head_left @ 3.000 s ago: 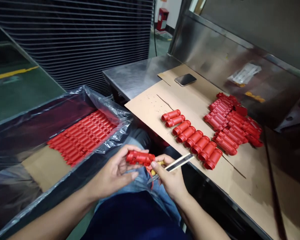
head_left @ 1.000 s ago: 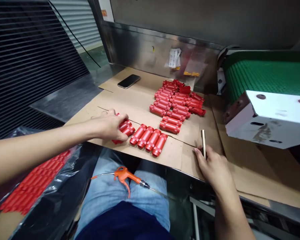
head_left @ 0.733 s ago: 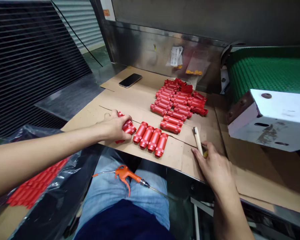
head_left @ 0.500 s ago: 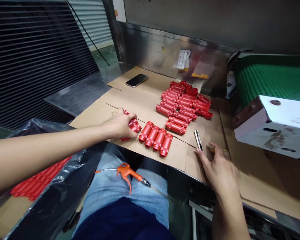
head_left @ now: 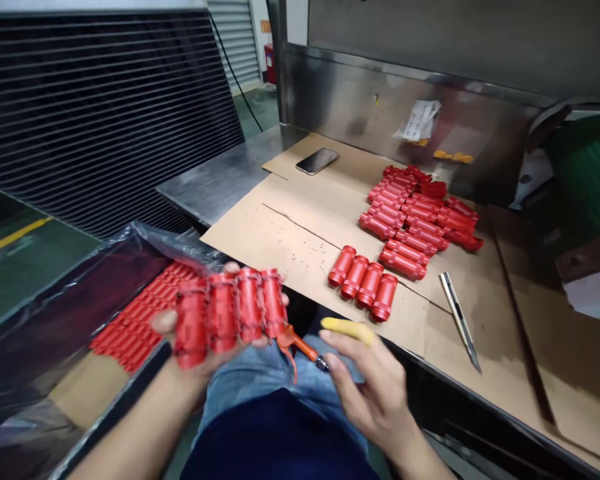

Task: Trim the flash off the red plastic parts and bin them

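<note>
Four tubes up off the cardboard, cutter left lying

Half a second ago our left hand (head_left: 205,365) covered the four red tubes (head_left: 223,313) on the cardboard (head_left: 305,223); now it cradles them side by side above our lap, fingers curled around the row. Our right hand (head_left: 375,387) has left the cutter (head_left: 460,321), which lies flat on the cardboard, and is half open and unloaded, its yellow finger cover (head_left: 349,329) over the tabletop's (head_left: 215,170) near edge.

The orange air gun (head_left: 300,344) sits between our hands. The raised tubes partly block our view of the lined box (head_left: 80,300). Four more tubes (head_left: 369,285) lie parallel before the pile (head_left: 405,213); a phone (head_left: 317,161) lies farther back.

The held tubes, blurred, run lengthwise away from us, nearly parallel.
</note>
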The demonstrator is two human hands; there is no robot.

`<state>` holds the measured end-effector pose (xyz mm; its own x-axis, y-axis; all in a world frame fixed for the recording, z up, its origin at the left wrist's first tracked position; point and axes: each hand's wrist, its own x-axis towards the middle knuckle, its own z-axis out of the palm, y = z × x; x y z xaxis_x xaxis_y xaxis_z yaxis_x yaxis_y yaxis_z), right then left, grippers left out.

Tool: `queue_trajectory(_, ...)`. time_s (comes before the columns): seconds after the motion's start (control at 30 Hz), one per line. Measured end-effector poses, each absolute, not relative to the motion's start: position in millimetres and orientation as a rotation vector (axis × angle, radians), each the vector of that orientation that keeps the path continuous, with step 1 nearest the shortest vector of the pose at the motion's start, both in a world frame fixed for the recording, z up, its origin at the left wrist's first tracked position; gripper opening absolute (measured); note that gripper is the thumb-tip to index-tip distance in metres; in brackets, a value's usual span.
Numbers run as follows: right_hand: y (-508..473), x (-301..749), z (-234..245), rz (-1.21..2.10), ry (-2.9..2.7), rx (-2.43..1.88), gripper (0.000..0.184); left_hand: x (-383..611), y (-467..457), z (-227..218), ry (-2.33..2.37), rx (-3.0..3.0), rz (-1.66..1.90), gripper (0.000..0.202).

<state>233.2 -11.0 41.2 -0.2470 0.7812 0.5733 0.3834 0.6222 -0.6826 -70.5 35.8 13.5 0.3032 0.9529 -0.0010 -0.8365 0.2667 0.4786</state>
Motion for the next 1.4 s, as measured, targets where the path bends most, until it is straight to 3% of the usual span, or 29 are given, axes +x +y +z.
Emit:
queue_trajectory(0.17,14.7,177.2,11.0,0.734,-1.845,-0.897,0.033,-64.2,-5.0,-41.9,0.136,0.226,1.067,0.075)
queue_trajectory(0.4,11.9,171.0,-4.5,0.752,-1.864,-1.079,0.03,-77.3,-1.3,-63.1,-0.051,0.189,1.034,0.078)
queue_trajectory(0.9,18.8,165.3,-1.4,0.718,-1.884,-1.123,0.024,-76.2,3.1,-66.9,0.059,0.174,1.059,0.078)
queue_trajectory(1.17,17.3,167.5,1.7,0.706,-1.872,-1.141,0.024,-75.1,3.7,-69.3,0.114,0.162,1.06,0.097)
queue_trajectory(1.4,17.8,167.4,5.2,0.699,-1.882,-1.134,0.022,-72.2,2.7,-60.9,0.155,0.138,1.083,0.096)
